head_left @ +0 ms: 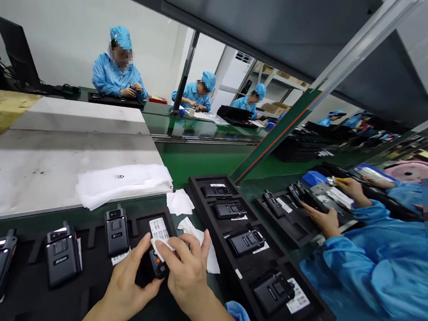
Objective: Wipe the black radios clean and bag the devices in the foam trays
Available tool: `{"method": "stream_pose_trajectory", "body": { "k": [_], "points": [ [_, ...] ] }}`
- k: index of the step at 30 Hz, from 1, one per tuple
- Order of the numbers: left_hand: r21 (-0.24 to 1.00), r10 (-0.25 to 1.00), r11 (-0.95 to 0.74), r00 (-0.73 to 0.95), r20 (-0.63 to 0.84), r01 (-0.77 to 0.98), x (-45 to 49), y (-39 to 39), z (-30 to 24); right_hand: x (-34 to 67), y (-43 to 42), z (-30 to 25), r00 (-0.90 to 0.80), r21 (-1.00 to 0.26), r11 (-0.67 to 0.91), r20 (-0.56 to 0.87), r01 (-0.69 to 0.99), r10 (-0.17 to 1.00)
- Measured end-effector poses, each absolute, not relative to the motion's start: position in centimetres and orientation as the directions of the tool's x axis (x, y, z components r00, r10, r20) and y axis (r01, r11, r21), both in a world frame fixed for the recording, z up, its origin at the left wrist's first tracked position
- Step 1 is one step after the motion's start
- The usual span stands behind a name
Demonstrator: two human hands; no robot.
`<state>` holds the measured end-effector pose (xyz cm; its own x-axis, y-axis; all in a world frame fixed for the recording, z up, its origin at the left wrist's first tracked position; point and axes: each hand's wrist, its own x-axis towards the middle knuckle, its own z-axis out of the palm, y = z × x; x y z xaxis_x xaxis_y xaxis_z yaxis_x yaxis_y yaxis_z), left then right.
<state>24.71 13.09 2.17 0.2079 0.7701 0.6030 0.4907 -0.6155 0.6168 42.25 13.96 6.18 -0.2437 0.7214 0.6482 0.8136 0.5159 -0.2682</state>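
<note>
My left hand (129, 287) grips a small black handheld radio (157, 265) by its edges, and an orange spot shows on its near side. In my right hand (189, 267) is a folded white wipe (162, 248), pressed against the radio's top. Much of the radio is hidden by my fingers. Below them lies a black foam tray (94, 296) with more radios, among them one standing in its slot (117, 231) and another further left (62, 256). A printed white label (159, 229) lies in the slot just beyond my hands.
To the right is a second foam tray (242, 273) with several radios and labels. Crumpled white wipes (207, 253) lie between the trays. White paper sheets (122, 183) rest behind. At right, a co-worker's hand (326, 220) holds a black device; a slanted green post (275, 137) stands ahead.
</note>
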Motion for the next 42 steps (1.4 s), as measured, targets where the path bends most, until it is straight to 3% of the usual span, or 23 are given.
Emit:
{"method": "stream_pose_trajectory", "body": {
  "k": [4, 7, 9, 14, 17, 21, 26, 29, 36, 39, 42],
  "points": [
    [0.578, 0.741, -0.653, 0.254, 0.622, 0.490, 24.9, 12.5, 1.9, 43.5, 14.4, 4.3, -0.268, -0.316, 0.463, 0.501, 0.828, 0.823],
    [0.618, 0.765, -0.621, 0.203, 0.611, 0.482, 24.9, 12.5, 2.2, 44.8, 14.4, 4.6, -0.082, -0.461, 0.405, 0.575, 0.790, 0.814],
    [0.634, 0.773, -0.611, 0.184, 0.607, 0.474, 24.8, 12.6, 2.5, 45.2, 14.1, 5.8, -0.056, -0.514, 0.472, 0.632, 0.716, 0.773],
    [0.618, 0.769, -0.610, 0.181, 0.614, 0.495, 24.8, 12.9, 2.6, 44.3, 14.0, 7.9, -0.368, -0.415, 0.702, 0.634, 0.579, 0.680],
    [0.625, 0.776, -0.595, 0.158, 0.611, 0.505, 24.7, 12.9, 2.4, 43.7, 14.8, 7.2, -0.387, -0.366, 0.711, 0.644, 0.601, 0.659],
    [0.649, 0.789, -0.576, 0.130, 0.601, 0.497, 24.7, 12.8, 2.2, 44.7, 16.7, 5.2, -0.293, -0.340, 0.623, 0.660, 0.705, 0.692],
    [0.647, 0.782, -0.595, 0.158, 0.603, 0.478, 24.7, 12.7, 1.9, 47.5, 19.2, 3.5, -0.005, -0.470, 0.397, 0.640, 0.788, 0.768],
    [0.661, 0.794, -0.584, 0.161, 0.586, 0.472, 24.6, 12.6, 1.6, 48.6, 21.1, 3.0, 0.083, -0.535, 0.339, 0.616, 0.774, 0.783],
    [0.731, 0.848, -0.496, 0.081, 0.523, 0.468, 25.1, 13.0, 1.5, 48.3, 25.6, 1.5, 0.132, -0.609, 0.219, 0.477, 0.763, 0.869],
    [0.811, 0.902, -0.399, 0.024, 0.431, 0.427, 25.5, 14.2, 1.9, 48.3, 24.7, 1.9, 0.105, -0.640, 0.221, 0.431, 0.736, 0.896],
    [0.905, 0.956, -0.268, -0.023, 0.292, 0.329, 26.0, 16.0, 2.5, 48.0, 21.7, 2.6, -0.007, -0.784, 0.305, 0.359, 0.540, 0.933]
  ]
}}
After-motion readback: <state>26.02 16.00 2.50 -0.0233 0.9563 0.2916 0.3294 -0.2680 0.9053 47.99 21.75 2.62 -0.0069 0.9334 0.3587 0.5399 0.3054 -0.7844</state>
